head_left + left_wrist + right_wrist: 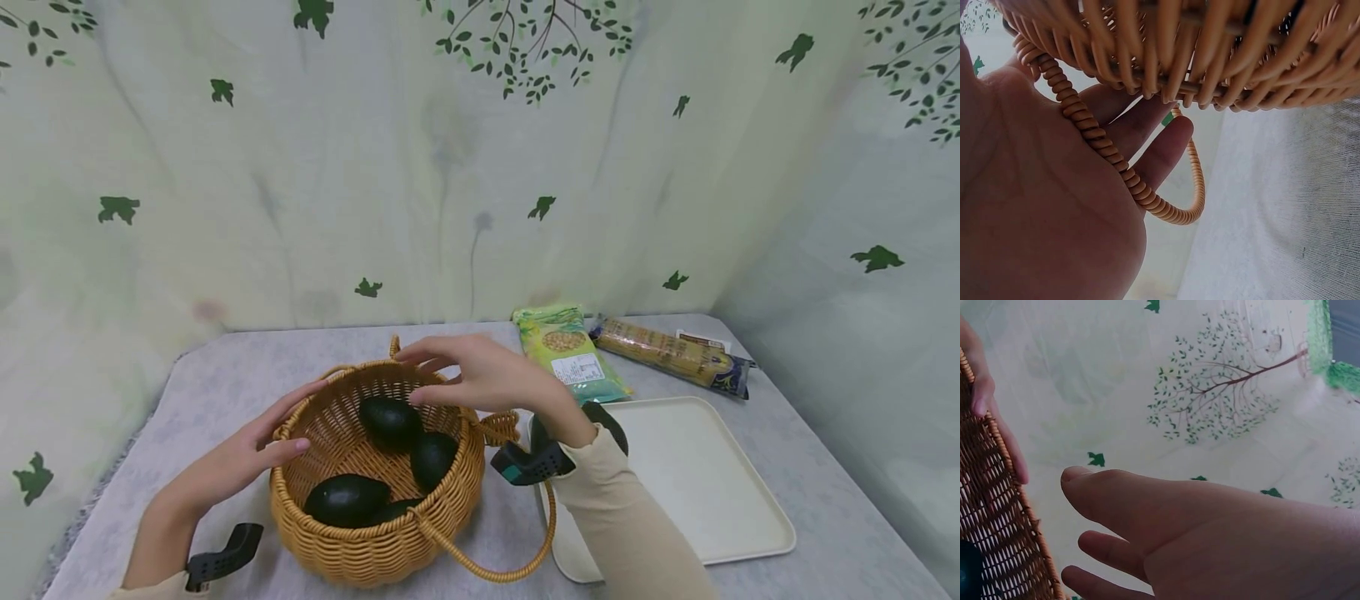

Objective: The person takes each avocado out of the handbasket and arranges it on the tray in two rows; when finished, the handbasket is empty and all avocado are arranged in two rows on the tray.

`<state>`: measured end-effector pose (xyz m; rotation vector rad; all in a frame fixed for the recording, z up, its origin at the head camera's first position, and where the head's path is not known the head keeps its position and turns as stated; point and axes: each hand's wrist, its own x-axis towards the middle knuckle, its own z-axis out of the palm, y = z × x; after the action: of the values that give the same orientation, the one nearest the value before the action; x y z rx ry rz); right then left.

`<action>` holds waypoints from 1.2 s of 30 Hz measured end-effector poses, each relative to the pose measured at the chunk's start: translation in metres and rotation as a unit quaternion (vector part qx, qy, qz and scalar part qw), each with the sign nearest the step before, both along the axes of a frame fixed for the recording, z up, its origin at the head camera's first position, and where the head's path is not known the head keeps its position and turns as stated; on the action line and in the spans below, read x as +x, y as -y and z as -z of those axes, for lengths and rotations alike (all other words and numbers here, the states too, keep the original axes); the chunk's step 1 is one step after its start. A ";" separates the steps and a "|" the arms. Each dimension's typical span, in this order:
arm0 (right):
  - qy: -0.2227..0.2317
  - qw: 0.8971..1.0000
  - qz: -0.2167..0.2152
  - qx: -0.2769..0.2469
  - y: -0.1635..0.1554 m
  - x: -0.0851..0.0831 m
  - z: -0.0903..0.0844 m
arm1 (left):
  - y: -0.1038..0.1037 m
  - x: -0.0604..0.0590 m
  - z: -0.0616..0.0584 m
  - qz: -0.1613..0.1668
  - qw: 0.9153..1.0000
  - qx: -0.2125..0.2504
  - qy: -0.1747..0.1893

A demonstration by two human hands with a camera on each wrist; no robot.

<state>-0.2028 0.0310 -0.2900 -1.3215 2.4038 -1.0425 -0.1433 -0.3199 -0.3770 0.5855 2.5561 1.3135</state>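
A round wicker basket [375,542] stands on the table with several dark green avocados [347,500] inside. My left hand [240,458] holds its left rim, thumb over the inner side and fingers along the outside. In the left wrist view, one looped basket handle [1094,134] crosses that palm. My right hand [480,375] is above the far right of the basket, fingers loosely bent, nothing in them; one avocado [390,422] lies just below its thumb. The right wrist view shows this hand apart from the basket wall [1010,519]. The other handle [517,571] hangs out to the right.
A white tray [738,500] lies to the right, partly under my right forearm. Behind it are a green and yellow bag of beans or similar [566,350] and a long golden packet [667,352]. A leaf-printed curtain [450,167] closes off the back.
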 end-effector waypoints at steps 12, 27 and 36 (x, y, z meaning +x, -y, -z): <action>0.012 0.998 -0.034 0.044 0.027 -0.009 0.005 | -0.003 -0.002 0.000 0.007 1.000 0.014 0.013; 0.057 0.991 -0.056 0.111 0.057 -0.021 0.009 | 0.000 0.000 0.000 0.002 1.000 0.004 0.008; 0.040 0.984 -0.082 0.156 0.076 -0.024 0.006 | 0.001 0.000 0.000 0.001 1.000 0.006 0.015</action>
<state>-0.2264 -0.0447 -0.2965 -1.3102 2.2403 -0.6328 -0.1432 -0.3209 -0.3771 0.5657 2.5257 1.3277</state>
